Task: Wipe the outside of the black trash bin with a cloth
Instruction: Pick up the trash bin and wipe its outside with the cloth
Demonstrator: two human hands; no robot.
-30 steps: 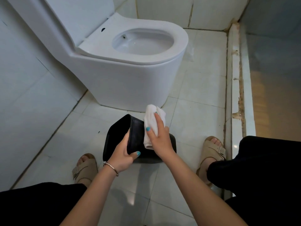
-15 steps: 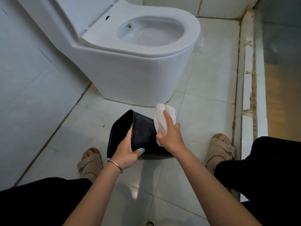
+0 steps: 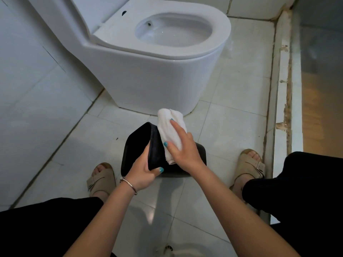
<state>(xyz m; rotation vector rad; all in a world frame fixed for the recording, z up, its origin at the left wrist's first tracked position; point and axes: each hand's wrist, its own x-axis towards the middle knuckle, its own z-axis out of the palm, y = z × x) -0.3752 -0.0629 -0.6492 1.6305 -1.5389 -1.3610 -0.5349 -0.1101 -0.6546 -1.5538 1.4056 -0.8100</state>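
The black trash bin [image 3: 156,151] lies tilted on the floor tiles, its open mouth turned left. My left hand [image 3: 143,173] grips the bin's near rim, thumb on the outer wall and fingers inside. A bunched white cloth [image 3: 169,127] lies against the bin's upper outer wall. My right hand [image 3: 183,151] holds the cloth there, index finger stretched along it and thumb on its near side. The bin's base is partly hidden behind my right hand.
A white toilet [image 3: 148,75] with its lid up stands just beyond the bin. My sandalled feet [image 3: 101,179] flank the bin on both sides. A raised kerb [image 3: 282,89] runs along the right, a tiled wall on the left. A floor drain [image 3: 168,249] sits below.
My right hand has slid the cloth a little along the bin's outer wall towards the top. My left hand keeps its grip on the rim. The view has shifted slightly.
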